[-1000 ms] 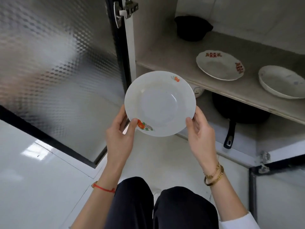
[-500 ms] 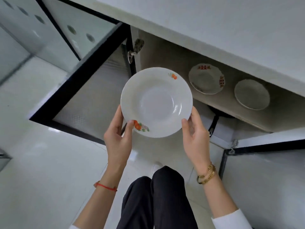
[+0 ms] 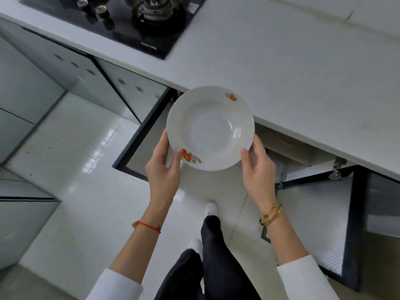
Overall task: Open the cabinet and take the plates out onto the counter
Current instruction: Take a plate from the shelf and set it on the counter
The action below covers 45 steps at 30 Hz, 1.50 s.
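A white deep plate with orange fruit prints on its rim hangs in the air, overlapping the front edge of the white counter. My left hand grips its lower left rim, thumb on the print. My right hand holds the lower right rim. Below the counter the cabinet stands open, its left door and right door both swung out. The counter's edge hides the shelf and the other plates.
A black gas hob with a burner and knobs sits on the counter at the upper left. Glass-fronted cabinets run along the left. My dark-trousered legs stand on the white tiled floor between the open doors.
I have risen from a crouch with the plate in both hands. The view has gone from inside the cabinet to above the counter; the shelf with two other plates has dropped out of sight.
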{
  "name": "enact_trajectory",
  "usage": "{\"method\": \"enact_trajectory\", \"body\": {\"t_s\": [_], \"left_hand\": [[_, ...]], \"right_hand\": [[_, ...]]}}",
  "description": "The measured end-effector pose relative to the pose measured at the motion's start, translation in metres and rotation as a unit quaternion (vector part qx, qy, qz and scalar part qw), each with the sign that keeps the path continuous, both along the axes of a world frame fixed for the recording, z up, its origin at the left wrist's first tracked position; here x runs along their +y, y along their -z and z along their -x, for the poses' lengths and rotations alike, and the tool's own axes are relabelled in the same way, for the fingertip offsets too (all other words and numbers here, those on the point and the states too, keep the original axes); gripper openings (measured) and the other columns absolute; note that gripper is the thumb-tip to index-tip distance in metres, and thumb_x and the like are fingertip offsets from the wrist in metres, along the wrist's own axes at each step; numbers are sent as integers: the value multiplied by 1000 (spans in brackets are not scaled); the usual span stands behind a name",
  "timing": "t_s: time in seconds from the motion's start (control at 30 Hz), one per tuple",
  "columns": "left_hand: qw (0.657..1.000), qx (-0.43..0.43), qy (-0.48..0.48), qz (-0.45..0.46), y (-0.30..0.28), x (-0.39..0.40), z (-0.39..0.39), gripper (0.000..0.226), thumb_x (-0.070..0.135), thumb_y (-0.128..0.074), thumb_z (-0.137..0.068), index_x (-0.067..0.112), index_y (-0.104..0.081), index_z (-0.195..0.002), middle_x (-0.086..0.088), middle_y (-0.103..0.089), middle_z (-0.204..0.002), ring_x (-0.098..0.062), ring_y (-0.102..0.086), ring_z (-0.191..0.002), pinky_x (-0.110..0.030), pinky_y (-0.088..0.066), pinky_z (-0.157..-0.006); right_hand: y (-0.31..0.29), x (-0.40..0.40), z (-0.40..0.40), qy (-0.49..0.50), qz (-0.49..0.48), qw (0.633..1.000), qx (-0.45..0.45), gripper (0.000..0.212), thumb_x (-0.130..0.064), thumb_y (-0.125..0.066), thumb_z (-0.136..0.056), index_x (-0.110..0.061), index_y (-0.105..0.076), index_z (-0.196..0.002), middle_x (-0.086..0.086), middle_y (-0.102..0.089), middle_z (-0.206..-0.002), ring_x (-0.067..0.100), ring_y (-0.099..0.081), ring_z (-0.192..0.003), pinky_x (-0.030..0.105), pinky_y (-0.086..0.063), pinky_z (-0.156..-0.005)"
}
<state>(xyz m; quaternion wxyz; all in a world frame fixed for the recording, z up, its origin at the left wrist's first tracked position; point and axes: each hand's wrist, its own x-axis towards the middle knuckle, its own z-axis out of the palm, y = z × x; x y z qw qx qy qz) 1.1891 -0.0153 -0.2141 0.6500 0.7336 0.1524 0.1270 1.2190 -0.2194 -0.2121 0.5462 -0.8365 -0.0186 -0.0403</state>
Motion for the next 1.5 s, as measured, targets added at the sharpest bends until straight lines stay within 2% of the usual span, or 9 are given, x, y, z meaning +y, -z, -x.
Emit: {"method": "enact_trajectory", "body": {"t_s": [0.17, 0.47, 0.6, 0.7, 0.83, 0.9, 1.17, 1.33, 1.5], "left_hand": [[1000, -15, 8, -7, -36, -14, -14, 55, 13, -63, -94, 17, -43, -146, 7, -49, -147, -7, -41, -139, -41, -35, -116], [998, -33, 20, -54, -59, -47, -58, 54, 15, -62, -94, 21, -45, -145, 10, -50, -147, -1, -44, -135, -35, -38, -114], [996, -36, 26, -75, -63, -55, -83, 53, 14, -62, -94, 23, -46, -144, 13, -53, -142, 2, -49, -130, -33, -41, -112], [997, -24, 34, -62, -63, -59, -105, 54, 11, -61, -93, 27, -48, -143, 18, -61, -131, -1, -57, -112, -32, -46, -106], [999, -19, 40, -26, -61, -64, -139, 55, 8, -62, -92, 23, -48, -143, 10, -57, -139, -5, -53, -128, -38, -41, -112], [998, -19, 50, -19, -60, -64, -160, 54, 9, -62, -93, 21, -48, -143, 8, -56, -141, -7, -50, -132, -39, -41, -112], [996, -24, 86, -23, -56, -48, -278, 52, 11, -65, -92, 16, -50, -142, 7, -56, -140, -2, -50, -131, -31, -42, -111], [994, -8, 104, -28, -54, -26, -361, 51, 13, -66, -91, 19, -53, -140, 11, -59, -137, 0, -53, -128, -26, -44, -108], [992, 19, 119, -34, -47, -6, -438, 54, 17, -68, -89, 22, -52, -141, 8, -59, -138, -6, -54, -128, -29, -44, -109]], "right_hand": [[-32, -16, -11, 5, -6, 1000, -2, 47, -21, -46, -100, -13, -37, -145, -3, -53, -141, 8, -48, -131, 38, -43, -109], [-54, -54, -51, 2, 10, 999, -44, 41, -23, -46, -100, -18, -41, -140, -9, -61, -126, -3, -59, -109, 17, -49, -92], [-57, -64, -73, 10, -4, 999, -40, 43, -22, -46, -100, -15, -39, -142, -7, -54, -137, 2, -52, -125, 26, -44, -105], [-57, -69, -91, 13, -7, 999, -43, 40, -21, -46, -100, -20, -43, -139, -16, -54, -134, -4, -49, -125, 19, -41, -105], [-53, -74, -122, 28, 9, 999, -33, 41, -25, -46, -100, -24, -41, -140, -23, -51, -132, -10, -47, -122, 15, -39, -102], [-50, -75, -141, 33, 15, 999, -29, 40, -27, -46, -99, -26, -42, -139, -30, -50, -128, -15, -46, -119, 11, -38, -99], [-42, -61, -243, 72, 29, 997, -27, 37, -26, -49, -98, -25, -46, -135, -24, -55, -126, -12, -50, -115, 10, -40, -96], [-43, -42, -316, 96, 47, 994, -37, 37, -24, -51, -97, -24, -49, -134, -26, -56, -121, -15, -50, -111, 1, -37, -91], [-40, -22, -385, 120, 59, 990, -32, 39, -24, -52, -96, -19, -49, -135, -15, -61, -124, -1, -56, -113, 2, -39, -89]]}}
